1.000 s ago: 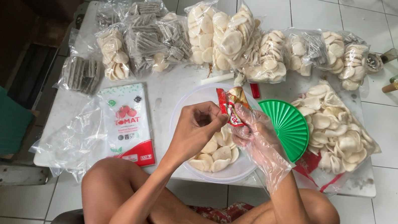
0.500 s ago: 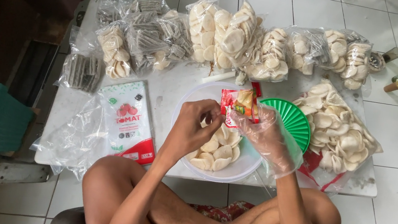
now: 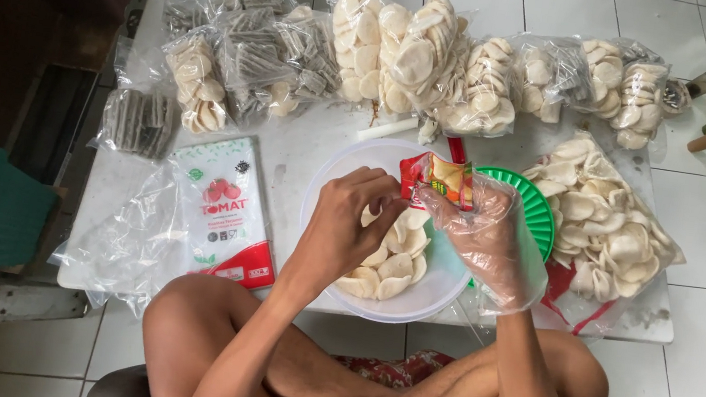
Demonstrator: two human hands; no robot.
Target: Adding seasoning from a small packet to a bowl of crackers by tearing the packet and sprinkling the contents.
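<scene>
Both hands pinch the small sachet (image 3: 438, 180) above the white bowl (image 3: 348, 166); left hand (image 3: 345, 229) bare, right hand (image 3: 485, 237) gloved. Surface (image 3: 305, 152) crowded; sachet raised slightly since earlier.

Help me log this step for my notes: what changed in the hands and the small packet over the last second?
Both hands lifted slightly away from the body. The bare left hand and the gloved right hand keep pinching the small red and orange packet, now held a little higher over the white bowl. Nothing was let go. The crackers in the bowl, green fan-shaped lid and bagged crackers stayed put.
</scene>
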